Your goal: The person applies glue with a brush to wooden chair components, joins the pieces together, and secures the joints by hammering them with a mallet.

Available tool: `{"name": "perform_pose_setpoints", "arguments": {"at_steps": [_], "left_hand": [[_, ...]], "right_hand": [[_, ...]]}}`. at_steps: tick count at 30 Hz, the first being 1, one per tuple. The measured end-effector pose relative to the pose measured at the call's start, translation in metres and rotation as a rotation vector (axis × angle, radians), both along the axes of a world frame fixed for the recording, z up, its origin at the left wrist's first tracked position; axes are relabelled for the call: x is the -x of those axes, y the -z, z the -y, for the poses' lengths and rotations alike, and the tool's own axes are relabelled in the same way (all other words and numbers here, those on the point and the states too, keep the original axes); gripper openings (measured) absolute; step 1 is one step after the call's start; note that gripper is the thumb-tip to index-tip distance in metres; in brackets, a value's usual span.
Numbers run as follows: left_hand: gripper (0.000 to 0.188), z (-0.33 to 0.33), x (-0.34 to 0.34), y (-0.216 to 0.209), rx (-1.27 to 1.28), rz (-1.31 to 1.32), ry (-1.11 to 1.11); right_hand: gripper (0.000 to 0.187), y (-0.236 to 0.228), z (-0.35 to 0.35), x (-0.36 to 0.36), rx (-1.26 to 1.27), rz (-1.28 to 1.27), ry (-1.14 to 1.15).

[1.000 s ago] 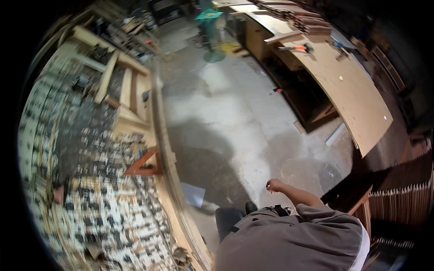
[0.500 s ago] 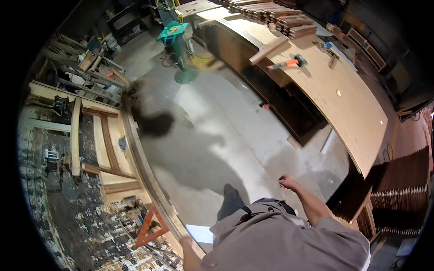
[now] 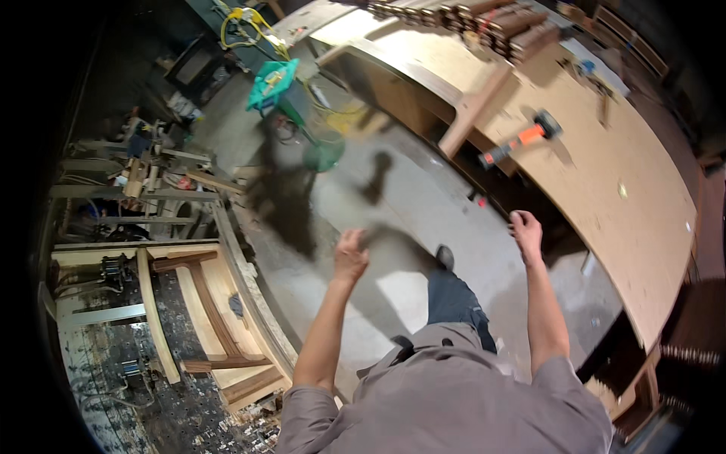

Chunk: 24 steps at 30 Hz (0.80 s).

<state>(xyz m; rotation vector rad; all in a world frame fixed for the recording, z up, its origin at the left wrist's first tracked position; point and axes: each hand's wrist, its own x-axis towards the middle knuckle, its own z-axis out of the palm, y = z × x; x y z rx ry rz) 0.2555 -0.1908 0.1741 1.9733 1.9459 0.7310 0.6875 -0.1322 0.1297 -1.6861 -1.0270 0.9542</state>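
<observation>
Both hands are hanging empty over the workshop floor.

The left hand [image 3: 350, 256] is hovering above the concrete floor [image 3: 423, 204], blurred, fingers loosely curled and grasping nothing. The right hand [image 3: 526, 231] is lifting near the edge of the long wooden workbench [image 3: 605, 197], fingers curled in loosely, also grasping nothing. An orange and black power tool [image 3: 520, 139] is lying on the workbench, well apart from the right hand. A green stand [image 3: 281, 85] is standing farther off on the floor.
</observation>
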Motion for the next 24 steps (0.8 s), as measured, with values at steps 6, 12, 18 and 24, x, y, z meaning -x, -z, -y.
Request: {"name": "perform_pose_setpoints", "arguments": {"at_steps": [6,12,18,24], "left_hand": [[0.056,-0.178,-0.042,-0.018,-0.06,-0.195,0.228],[0.071,-0.349,-0.071,0.002,-0.219,-0.351,0.509],[0.096,-0.518,-0.141,0.016,-0.22,-0.487,0.786],[0.07,-0.594,-0.166,0.059,-0.25,-0.347,1.017]], "right_hand": [[0.055,0.007,-0.173,-0.039,0.213,0.578,0.266],[0.054,0.008,-0.268,-0.03,0.557,0.684,0.356],[0.018,0.043,-0.236,-0.09,0.259,-0.685,0.453],[0.009,0.005,-0.19,-0.056,0.441,-0.27,0.603]]}}
